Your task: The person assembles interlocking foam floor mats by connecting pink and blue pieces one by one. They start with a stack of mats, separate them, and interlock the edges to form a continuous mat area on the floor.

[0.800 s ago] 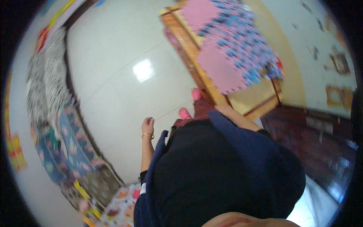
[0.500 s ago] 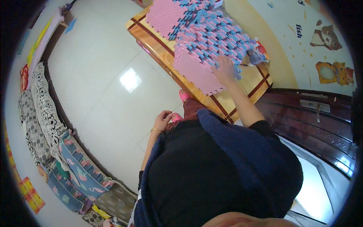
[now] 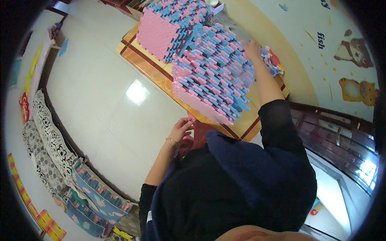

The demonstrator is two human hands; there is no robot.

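A tall stack of pink and blue foam puzzle mats (image 3: 213, 76) stands on a low wooden table (image 3: 161, 80) in front of me. My right hand (image 3: 252, 49) reaches up and rests on the top far side of this stack, fingers spread against the mats. A second stack of the same mats (image 3: 169, 28) stands behind it. My left hand (image 3: 181, 128) hangs low beside the near bottom corner of the front stack, fingers loosely curled and holding nothing I can see.
A pale tiled floor (image 3: 100, 104) stretches to the left. Patterned cushions (image 3: 52, 144) line the left wall. Small toys (image 3: 271, 60) lie on the table behind the stacks. A dark wooden cabinet (image 3: 337, 132) stands on the right under a wall with cartoon animal stickers.
My right hand has risen from the side of the front stack to its top far edge. The view has tilted so the mat stacks appear larger and closer. My left hand has lifted slightly toward the stack.
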